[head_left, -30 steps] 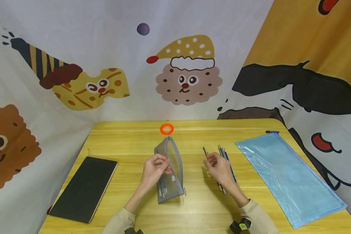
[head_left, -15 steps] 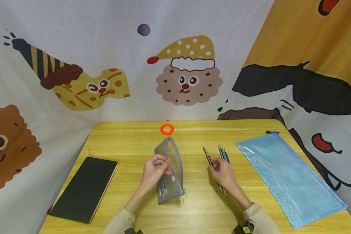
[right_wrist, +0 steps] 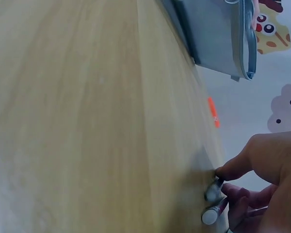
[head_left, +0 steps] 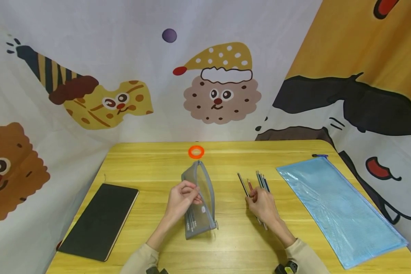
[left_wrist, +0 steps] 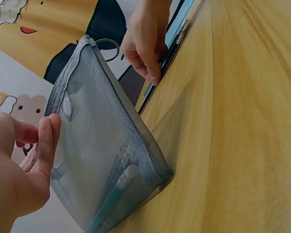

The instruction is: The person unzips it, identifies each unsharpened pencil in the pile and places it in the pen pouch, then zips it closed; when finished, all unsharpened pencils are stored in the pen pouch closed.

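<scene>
My left hand [head_left: 183,196] pinches the rim of a grey mesh pencil case [head_left: 200,219], which stands on edge with its zip side open. Through the mesh in the left wrist view shows a teal pencil-like stick [left_wrist: 114,196]. On the right, the fingers of my right hand [head_left: 263,205] pinch a dark pencil [head_left: 242,183] low over the table. A red pencil [head_left: 249,185] lies beside it, and several blue-green pencils [head_left: 262,180] stick out beyond the knuckles. The hand hides their middles. In the right wrist view, my fingertips touch a pencil end [right_wrist: 213,190].
A black notebook [head_left: 99,222] lies on the left of the wooden table [head_left: 226,251]. An orange ring [head_left: 196,152] sits at the back. To the right lies a blue zip pouch [head_left: 342,213], with a dark-and-purple zip pull [head_left: 319,155] at its far corner.
My right hand has shifted slightly right and nearer to me, exposing more of the dark pencil. The red pencil now shows separately from it. My left hand and the pencil case stay put.
</scene>
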Motion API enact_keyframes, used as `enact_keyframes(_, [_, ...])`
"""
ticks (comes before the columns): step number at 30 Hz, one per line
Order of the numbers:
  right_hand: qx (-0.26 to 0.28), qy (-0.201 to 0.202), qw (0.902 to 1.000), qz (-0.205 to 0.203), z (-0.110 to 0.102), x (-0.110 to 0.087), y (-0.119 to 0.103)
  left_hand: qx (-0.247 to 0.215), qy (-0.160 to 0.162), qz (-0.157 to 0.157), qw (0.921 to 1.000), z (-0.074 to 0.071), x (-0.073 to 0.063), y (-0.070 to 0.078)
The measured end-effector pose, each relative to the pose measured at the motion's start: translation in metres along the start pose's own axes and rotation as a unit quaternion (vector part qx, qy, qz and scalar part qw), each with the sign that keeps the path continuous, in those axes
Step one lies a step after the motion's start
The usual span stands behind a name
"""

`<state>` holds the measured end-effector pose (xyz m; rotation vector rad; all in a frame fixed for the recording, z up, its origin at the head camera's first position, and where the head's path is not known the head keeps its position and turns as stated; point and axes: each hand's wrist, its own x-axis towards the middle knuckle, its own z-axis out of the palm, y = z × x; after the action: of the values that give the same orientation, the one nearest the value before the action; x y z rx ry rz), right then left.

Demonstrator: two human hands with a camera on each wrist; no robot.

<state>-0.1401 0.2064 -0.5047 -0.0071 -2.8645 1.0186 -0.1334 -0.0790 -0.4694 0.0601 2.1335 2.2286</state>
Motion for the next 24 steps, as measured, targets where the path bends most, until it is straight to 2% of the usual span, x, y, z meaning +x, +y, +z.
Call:
enact_keyframes(10, [-0.023, -0.006, 0.9997, 0.003, 0.000, 0.001, -0.002, 0.000, 0.001, 0.001, 1.0000, 0.001, 0.000, 0.001])
enact_keyframes(19, [0.019, -0.021, 0.9994, 0.020, -0.010, 0.001, -0.015, -0.004, 0.004, -0.001, 1.0000, 0.001, 0.000, 0.001])
enact_keyframes(24, [0.044, -0.042, 0.9981, 0.005, -0.018, 0.003, -0.026, -0.005, 0.006, -0.001, 1.0000, 0.000, 0.000, 0.001])
